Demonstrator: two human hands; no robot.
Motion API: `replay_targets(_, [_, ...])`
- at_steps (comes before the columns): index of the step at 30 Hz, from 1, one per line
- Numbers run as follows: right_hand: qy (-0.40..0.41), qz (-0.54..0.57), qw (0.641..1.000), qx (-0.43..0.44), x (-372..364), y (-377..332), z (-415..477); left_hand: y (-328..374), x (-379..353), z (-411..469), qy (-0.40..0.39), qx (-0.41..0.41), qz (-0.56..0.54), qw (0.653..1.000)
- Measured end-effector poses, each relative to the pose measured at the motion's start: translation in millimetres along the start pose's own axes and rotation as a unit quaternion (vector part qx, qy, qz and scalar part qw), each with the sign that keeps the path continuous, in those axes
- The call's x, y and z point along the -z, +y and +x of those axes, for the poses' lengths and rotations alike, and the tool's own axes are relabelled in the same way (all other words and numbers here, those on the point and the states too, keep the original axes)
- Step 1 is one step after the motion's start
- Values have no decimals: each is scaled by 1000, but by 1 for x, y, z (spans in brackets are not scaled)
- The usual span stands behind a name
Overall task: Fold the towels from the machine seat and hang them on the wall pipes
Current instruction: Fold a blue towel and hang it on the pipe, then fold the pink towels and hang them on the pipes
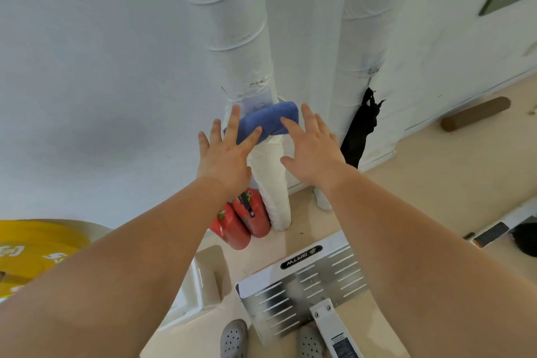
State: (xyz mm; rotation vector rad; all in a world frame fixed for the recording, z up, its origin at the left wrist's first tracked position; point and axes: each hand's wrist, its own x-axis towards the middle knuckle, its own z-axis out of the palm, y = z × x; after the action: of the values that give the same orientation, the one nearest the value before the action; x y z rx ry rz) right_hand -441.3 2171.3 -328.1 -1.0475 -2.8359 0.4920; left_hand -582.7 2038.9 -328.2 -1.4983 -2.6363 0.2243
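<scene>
1. Weight plate [32, 250], yellow with white markings, lies at the far left edge, low in view, below a plain white wall [87, 67].
2. Left hand [223, 154]: arm reaches forward, fingers straight and spread wide, gripping nothing. The index and middle fingertips rest on the left end of the towel.
3. Left pipe [235, 23]: wrapped in white tape, runs down the wall to the floor. A clear plastic patch sits on it just above the towel.
4. Blue towel [270, 118]: folded into a thick strip, lies across the front of the left pipe at about mid-height, tilted with its right end higher. What carries it against the pipe is hidden; cannot tell.
5. Two red fire extinguishers [241, 221] lie on the floor at the foot of the left pipe, touching each other.
6. Grey perforated shoes [234, 338] at the bottom edge, on a beige floor.
7. Right hand [315, 154]: fingers straight and spread, thumb out to the side, holding nothing. The index fingertip touches the right half of the towel; the other fingers lie just beside its right end.
8. Metal footplate [308, 282], slotted, with a black oval label, sits below the right forearm on a white frame.
9. Right pipe [360, 23]: same white wrap, well apart from the towel.
10. Black cloth [360, 131] hangs just beside the right pipe.
11. Brown cylinder [476, 113] lies on the floor by the far-right wall.
</scene>
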Motion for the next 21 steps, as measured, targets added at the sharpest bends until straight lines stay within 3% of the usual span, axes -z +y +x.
replay_targets(5, [19, 20, 999, -38, 2, -11, -11, -13, 5, -4, 38, -53, 11, 998])
replay_targets(11, [22, 38, 991, -123, 1, -29, -67, -25, 9, -44, 42, -74, -74, 994])
replay_targets(16, [46, 65, 965, -250, -1, -54, -156, -19, 14, -95, 4, -164, -149, 975])
replay_targets(21, [33, 67, 943, -325, -9, -69, -256, 10, 24, -149, -17, -266, -183, 946])
